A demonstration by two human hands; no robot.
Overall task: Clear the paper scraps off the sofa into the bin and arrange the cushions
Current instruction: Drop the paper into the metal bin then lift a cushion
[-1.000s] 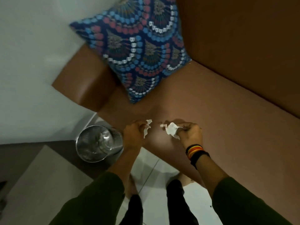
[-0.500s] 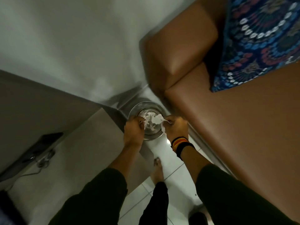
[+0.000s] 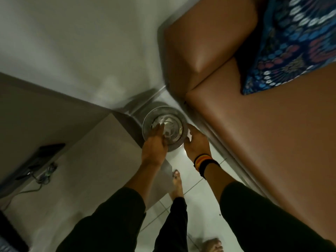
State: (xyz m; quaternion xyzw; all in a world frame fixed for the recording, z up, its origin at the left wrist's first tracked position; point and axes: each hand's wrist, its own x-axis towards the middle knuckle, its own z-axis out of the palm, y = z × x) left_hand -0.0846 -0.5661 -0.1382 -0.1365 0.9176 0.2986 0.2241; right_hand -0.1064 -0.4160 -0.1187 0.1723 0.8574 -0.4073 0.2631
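Paper scraps (image 3: 168, 127) now lie inside the metal bin (image 3: 163, 130) beside the sofa (image 3: 272, 133); left hand (image 3: 154, 142) has opened empty, right hand (image 3: 195, 140) still pinches one scrap (image 3: 189, 136). Cushions remain.

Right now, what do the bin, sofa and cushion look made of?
Bin: likely metal, shiny silver, reflective rim.
Sofa: brown leather or faux leather, smooth with soft sheen; cannot tell which.
Cushion: printed fabric, matte, blue-red pattern.
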